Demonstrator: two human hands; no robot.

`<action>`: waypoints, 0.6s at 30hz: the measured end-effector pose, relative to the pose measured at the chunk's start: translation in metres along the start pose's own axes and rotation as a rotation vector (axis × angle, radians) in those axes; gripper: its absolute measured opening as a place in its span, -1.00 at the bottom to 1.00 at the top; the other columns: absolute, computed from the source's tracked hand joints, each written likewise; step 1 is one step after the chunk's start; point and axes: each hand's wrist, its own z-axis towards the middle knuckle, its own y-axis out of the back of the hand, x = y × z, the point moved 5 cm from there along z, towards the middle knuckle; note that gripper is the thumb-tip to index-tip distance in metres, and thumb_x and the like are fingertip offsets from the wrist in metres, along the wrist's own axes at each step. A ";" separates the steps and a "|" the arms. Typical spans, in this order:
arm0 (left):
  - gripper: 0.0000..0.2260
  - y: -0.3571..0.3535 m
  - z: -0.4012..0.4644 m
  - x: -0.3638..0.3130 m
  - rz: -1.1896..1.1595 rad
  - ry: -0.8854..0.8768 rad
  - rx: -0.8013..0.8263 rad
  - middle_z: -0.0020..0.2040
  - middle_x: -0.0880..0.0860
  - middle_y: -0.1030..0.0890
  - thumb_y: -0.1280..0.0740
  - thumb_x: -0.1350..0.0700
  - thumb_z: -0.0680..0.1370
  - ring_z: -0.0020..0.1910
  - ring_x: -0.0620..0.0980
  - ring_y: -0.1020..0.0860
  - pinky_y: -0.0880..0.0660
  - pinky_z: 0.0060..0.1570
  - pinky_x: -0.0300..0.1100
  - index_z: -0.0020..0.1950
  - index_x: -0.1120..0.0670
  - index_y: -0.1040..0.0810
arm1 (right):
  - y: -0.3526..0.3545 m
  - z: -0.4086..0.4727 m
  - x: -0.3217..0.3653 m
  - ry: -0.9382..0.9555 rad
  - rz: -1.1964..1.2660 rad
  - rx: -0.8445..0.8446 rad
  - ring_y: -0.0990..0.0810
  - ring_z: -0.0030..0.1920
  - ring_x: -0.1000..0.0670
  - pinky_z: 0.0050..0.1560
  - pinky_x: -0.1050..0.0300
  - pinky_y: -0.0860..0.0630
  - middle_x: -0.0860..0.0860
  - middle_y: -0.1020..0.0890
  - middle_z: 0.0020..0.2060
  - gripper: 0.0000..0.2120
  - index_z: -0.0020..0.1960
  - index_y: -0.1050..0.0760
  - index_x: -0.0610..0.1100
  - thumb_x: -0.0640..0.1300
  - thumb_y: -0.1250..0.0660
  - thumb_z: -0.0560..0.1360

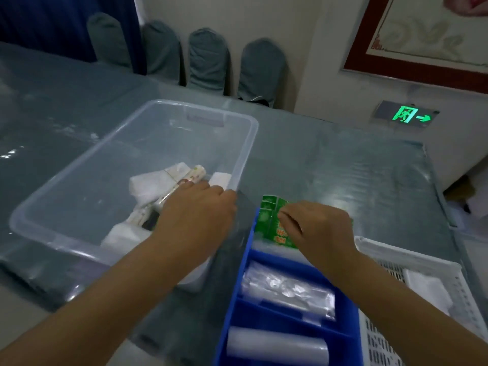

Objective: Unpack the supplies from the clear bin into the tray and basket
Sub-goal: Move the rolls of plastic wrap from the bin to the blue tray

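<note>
Left hand [196, 207] gripping patterned roll [184, 178] in clear bin [245, 154]; right hand [314, 225] pinching green packet [269, 220].

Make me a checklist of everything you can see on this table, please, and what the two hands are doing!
Surface: table under a shiny clear plastic cover.
Job's things: clear bin holds white packets and a printed roll; blue tray with dividers holds a green packet, a clear bag and a white roll; white basket holds something white.
Clutter: nothing seen.
Hands: left hand reaches into the bin and rests on the printed roll; right hand grips the green packet at the tray's far compartment.
Cables: nothing seen.
Surroundings: covered chairs along the wall, a lit green exit sign, a red-framed picture.
</note>
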 end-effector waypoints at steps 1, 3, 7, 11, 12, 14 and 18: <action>-0.93 0.006 -0.005 0.026 0.039 0.033 -0.038 -0.39 0.05 -0.64 -0.49 0.14 0.32 -0.45 0.08 -0.57 -0.47 -0.39 -0.15 -0.29 0.04 -0.62 | -0.002 0.014 0.015 0.017 0.016 -0.030 -0.52 -0.47 -0.04 -0.48 0.09 -0.46 0.00 -0.60 -0.44 -0.76 -0.26 -0.60 -0.09 -0.06 -0.26 0.51; -0.95 0.007 -0.017 0.081 0.086 0.104 -0.058 -0.41 0.05 -0.63 -0.42 0.16 0.38 -0.46 0.11 -0.56 -0.47 -0.42 -0.15 -0.29 0.06 -0.64 | -0.013 0.041 0.047 0.025 0.056 -0.055 -0.56 -0.42 -0.07 -0.43 0.08 -0.49 0.00 -0.63 -0.40 -0.77 -0.25 -0.60 -0.08 -0.05 -0.26 0.50; -0.86 -0.005 -0.044 0.181 0.069 0.200 -0.010 -0.40 0.08 -0.63 -0.28 0.15 0.40 -0.42 0.16 -0.57 -0.47 -0.40 -0.11 -0.28 0.08 -0.62 | -0.059 0.099 0.108 -0.042 0.104 0.048 -0.57 -0.40 -0.06 -0.42 0.08 -0.50 0.01 -0.63 -0.40 -0.72 -0.27 -0.58 -0.07 0.00 -0.19 0.49; -0.86 -0.023 -0.062 0.245 0.132 0.147 0.062 -0.40 0.06 -0.63 -0.29 0.12 0.33 -0.39 0.15 -0.59 -0.51 -0.35 -0.10 -0.29 0.09 -0.64 | -0.136 0.151 0.142 -0.164 -0.018 0.432 -0.58 -0.18 -0.15 -0.25 0.08 -0.41 -0.08 -0.64 -0.24 -0.72 -0.21 -0.53 -0.10 0.04 -0.17 0.53; -0.87 -0.028 -0.065 0.257 0.131 0.117 0.067 -0.38 0.06 -0.64 -0.31 0.12 0.34 -0.35 0.16 -0.60 -0.51 -0.30 -0.08 -0.28 0.10 -0.64 | -0.157 0.161 0.145 -0.195 -0.057 0.509 -0.58 -0.10 -0.16 -0.22 0.09 -0.38 -0.09 -0.65 -0.16 -0.74 -0.13 -0.56 -0.10 0.02 -0.18 0.54; -0.95 -0.037 -0.067 0.274 0.100 0.060 0.086 -0.36 0.07 -0.65 -0.42 0.15 0.34 -0.28 0.16 -0.61 -0.52 -0.22 -0.05 -0.25 0.10 -0.65 | -0.197 0.172 0.147 -0.215 -0.155 0.666 -0.58 -0.02 -0.17 -0.18 0.11 -0.37 -0.10 -0.63 -0.05 -0.75 0.00 -0.58 -0.11 -0.02 -0.17 0.55; -0.88 -0.051 -0.069 0.287 -0.007 -0.016 0.106 -0.33 0.04 -0.66 -0.51 0.11 0.29 -0.23 0.14 -0.62 -0.52 -0.14 -0.04 -0.22 0.08 -0.67 | -0.267 0.169 0.142 -0.242 -0.272 0.874 -0.58 0.04 -0.15 -0.17 0.11 -0.40 -0.09 -0.60 0.03 -0.77 0.12 -0.53 -0.07 -0.14 -0.19 0.53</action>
